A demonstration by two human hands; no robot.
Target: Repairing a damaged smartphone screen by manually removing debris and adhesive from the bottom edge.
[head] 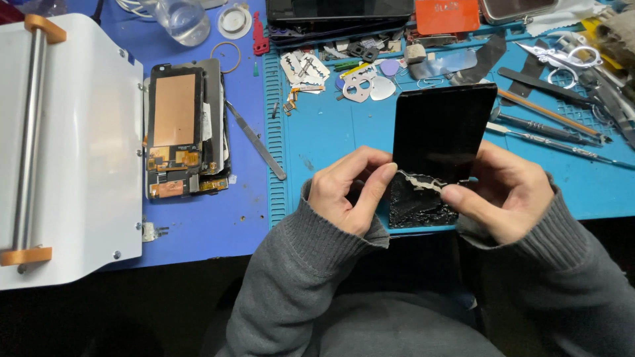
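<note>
The left of the worktop [198,231] is taken up by a white machine [73,145] with a steel roller bar [30,139] held in orange end caps. Just beside it, on a dark blue mat, a stack of dismantled phone parts [185,129] is laid face down, a copper-coloured panel uppermost, with a pair of tweezers [256,142] set at its right edge. A lighter blue ridged mat [331,132] is spread under the middle and right, where guitar-pick pry tools [370,86], screwdrivers [549,129] and scissors [562,56] are scattered well apart from the work.

A black phone screen [443,129] is held tilted above the ridged mat, near the front edge, its lower end visibly shattered. It is gripped between both hands: the left hand [347,192] is curled with thumb and forefinger pinched on a pale strip of broken glass [418,180] at the crack line, and the right hand [509,195] is closed on the same strip from the other side, its fingers wrapped behind the panel.

As a judgement, the fingertips could be cut, since bare skin is pressed on splintered edges. The strip could also snap short if pulled too sharply, and loose shards could be dropped onto the lap below. The panel beneath could be bent or cracked further if it is flexed while the glass is lifted.
</note>
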